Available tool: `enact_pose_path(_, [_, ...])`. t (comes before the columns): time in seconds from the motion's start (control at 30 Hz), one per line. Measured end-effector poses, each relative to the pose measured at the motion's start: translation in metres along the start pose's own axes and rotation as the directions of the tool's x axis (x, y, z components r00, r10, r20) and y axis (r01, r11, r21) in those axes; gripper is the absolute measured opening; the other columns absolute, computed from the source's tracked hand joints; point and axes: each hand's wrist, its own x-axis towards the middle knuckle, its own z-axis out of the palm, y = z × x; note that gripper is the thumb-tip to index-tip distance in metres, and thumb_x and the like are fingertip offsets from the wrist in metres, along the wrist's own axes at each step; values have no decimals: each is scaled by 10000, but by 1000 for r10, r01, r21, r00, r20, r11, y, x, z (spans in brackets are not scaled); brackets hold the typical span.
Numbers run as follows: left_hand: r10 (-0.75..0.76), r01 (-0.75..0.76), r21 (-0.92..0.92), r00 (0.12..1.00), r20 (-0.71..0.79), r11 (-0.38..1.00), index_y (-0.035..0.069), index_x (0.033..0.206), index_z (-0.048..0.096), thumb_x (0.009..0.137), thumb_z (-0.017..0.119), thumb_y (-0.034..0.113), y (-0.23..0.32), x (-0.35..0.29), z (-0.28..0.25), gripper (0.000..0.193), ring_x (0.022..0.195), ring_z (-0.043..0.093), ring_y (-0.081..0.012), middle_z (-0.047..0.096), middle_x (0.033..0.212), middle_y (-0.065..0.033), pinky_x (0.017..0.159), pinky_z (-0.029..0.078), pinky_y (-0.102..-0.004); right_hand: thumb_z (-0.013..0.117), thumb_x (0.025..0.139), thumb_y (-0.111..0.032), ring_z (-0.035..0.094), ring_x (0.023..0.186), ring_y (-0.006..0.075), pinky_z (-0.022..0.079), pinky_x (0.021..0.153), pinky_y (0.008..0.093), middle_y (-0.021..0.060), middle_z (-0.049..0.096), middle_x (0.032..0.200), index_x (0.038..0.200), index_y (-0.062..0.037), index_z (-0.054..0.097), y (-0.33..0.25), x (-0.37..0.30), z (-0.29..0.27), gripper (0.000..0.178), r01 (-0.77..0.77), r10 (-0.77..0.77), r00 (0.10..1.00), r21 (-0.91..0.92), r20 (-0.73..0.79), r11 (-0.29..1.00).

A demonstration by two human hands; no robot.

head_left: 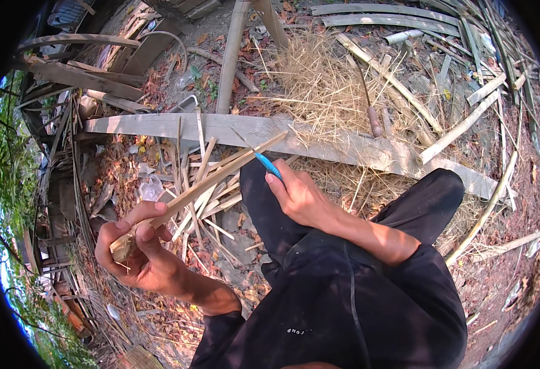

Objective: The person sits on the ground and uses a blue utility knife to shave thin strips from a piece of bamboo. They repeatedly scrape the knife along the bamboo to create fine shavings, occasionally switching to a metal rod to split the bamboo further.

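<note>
From my remote head view, the left hand (159, 265) pinches the near end of a wooden strip (202, 186) between thumb and fingers. Long axis: forward and rightward from that hand. The right hand (300, 195), curled around a blue-handled knife (268, 165), sits nearer the far end; knife crosses strip there, contact uncertain.

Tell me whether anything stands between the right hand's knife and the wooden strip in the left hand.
Nothing visible does. The right hand holds the blue-handled knife, which crosses the wooden strip in this view; whether it touches cannot be told. The left hand grips the strip's near end, away from the knife.
</note>
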Motion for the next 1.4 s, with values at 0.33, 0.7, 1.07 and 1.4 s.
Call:
enact_pose_path(0.33, [-17, 17, -102, 1000, -2, 995, 52, 1027, 428, 886, 634, 193, 6, 4, 6, 287, 509, 430, -91, 547, 841, -150, 422, 344, -179, 463, 955, -173, 549, 544, 452, 409, 493, 515, 258, 538, 580, 978, 58, 434, -22, 9, -22, 234, -73, 96, 994, -305, 61, 950])
enact_pose_path(0.7, [-49, 49, -52, 999, 4, 997, -60, 997, 568, 938, 548, 241, 15, 24, 1, 307, 557, 545, -125, 554, 829, -138, 453, 433, -191, 462, 954, -122, 589, 664, 424, 454, 579, 462, 249, 575, 782, 1165, 58, 424, -169, -8, -36, 280, 195, -215, 969, 162, 120, 967])
enact_pose_path(1.07, [-81, 83, 28, 995, -62, 996, -66, 902, 620, 903, 593, 135, 20, 29, 8, 203, 524, 523, -103, 562, 697, -82, 445, 360, -218, 486, 949, -143, 554, 523, 376, 425, 492, 420, 198, 514, 562, 1024, 45, 492, -124, 17, -31, 202, -43, 51, 998, -152, 49, 988])
enact_pose_path(1.4, [-15, 28, 128, 995, -100, 991, -43, 856, 646, 871, 599, 91, 25, 35, 9, 143, 457, 500, -91, 531, 631, -56, 418, 330, -227, 479, 948, -149, 563, 551, 433, 418, 459, 486, 227, 540, 575, 956, 8, 437, -131, 18, 2, 163, 152, -149, 987, -78, 52, 985])
